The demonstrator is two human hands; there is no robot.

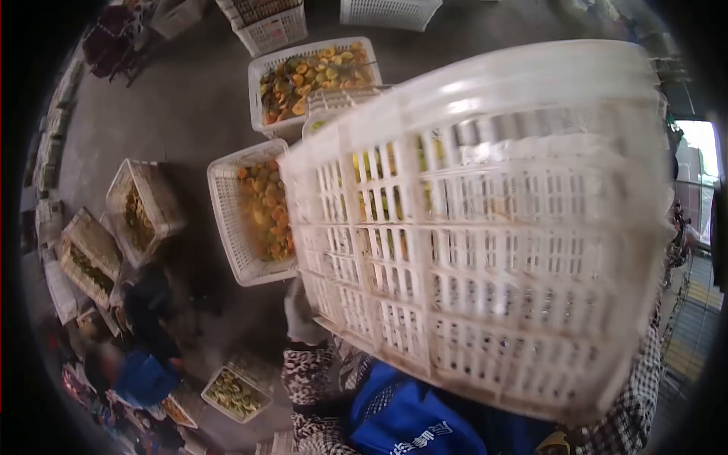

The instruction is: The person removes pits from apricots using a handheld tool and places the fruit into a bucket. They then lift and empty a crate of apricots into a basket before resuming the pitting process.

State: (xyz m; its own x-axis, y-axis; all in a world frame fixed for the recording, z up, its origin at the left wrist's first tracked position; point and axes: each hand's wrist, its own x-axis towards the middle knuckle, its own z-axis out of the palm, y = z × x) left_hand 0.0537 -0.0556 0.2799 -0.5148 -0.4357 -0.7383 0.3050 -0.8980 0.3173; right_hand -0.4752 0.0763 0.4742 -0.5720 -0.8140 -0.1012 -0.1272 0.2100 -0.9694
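Observation:
A large white plastic crate [485,250] with slotted walls is raised close in front of me, tilted, and fills much of the view. My left hand [302,317], in a pale glove, is at the crate's lower left edge, its fingers hidden behind the wall. A leopard-print sleeve [307,371] covers that arm. On the other side a checked sleeve [626,406] reaches up behind the crate, which hides my right hand. Yellow-green pieces show through the slots. Just left of the raised crate stands another white crate [225,201] of orange-yellow fruit.
Beyond it on the concrete floor sits a crate of cut fruit [315,76], with stacked white crates [273,30] behind. More tilted crates [155,220] stand at left. A person in dark and blue clothing [148,371] is at lower left, near a crate of greenish pieces [236,393].

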